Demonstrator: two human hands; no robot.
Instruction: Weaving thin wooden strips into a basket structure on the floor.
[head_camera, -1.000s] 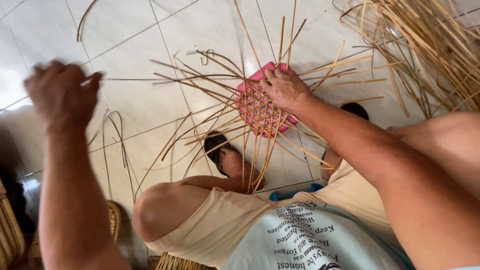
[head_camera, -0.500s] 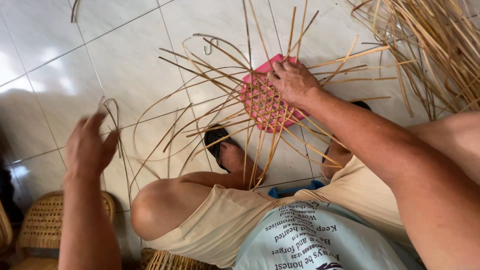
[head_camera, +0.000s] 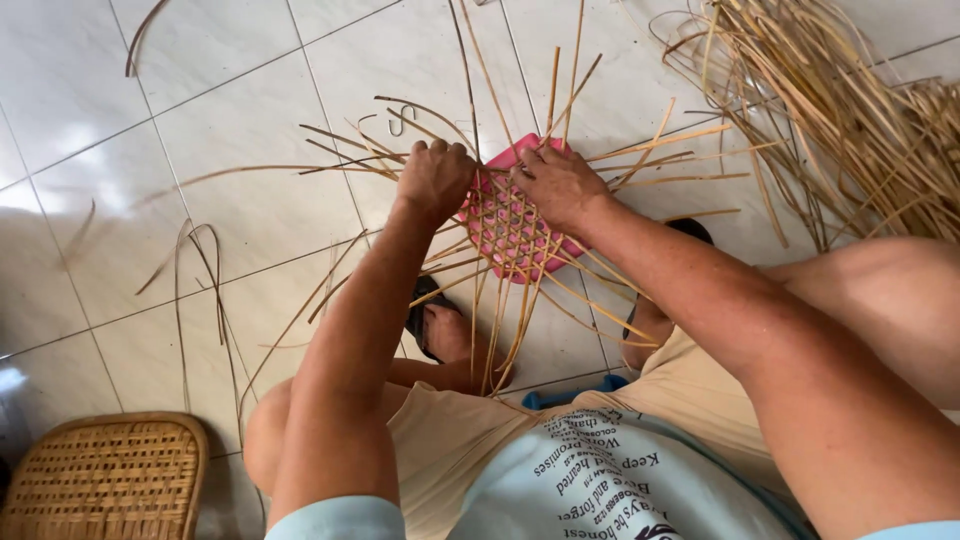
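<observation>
Both hands are on the woven rattan base (head_camera: 510, 232), sitting on a pink form on the floor tiles. Left hand (head_camera: 435, 178) fingers curled tight around a strand (head_camera: 300, 170); right hand (head_camera: 556, 185) fingers spread, pressing down. Yank too hard and that strand probably kinks, or the weave slips loose under the right fingers.

The floor (head_camera: 230, 110) is laid in large, glossy white tiles with thin grey joints running at a slant. At its top right corner lies a loose heap of pale cane strips (head_camera: 850, 110) — long, tangled, fanning outward. Near the middle of the floor sits a pink round form (head_camera: 505, 235) with a lattice of thin cane strands (head_camera: 520, 300) woven over it, their free ends splaying across the tiles on all sides. A few single curved strands (head_camera: 195, 290) lie toward the left edge, one more by the top left corner. At the bottom left corner stands a woven rattan piece (head_camera: 100, 475) — flat, rounded at its corners.
</observation>
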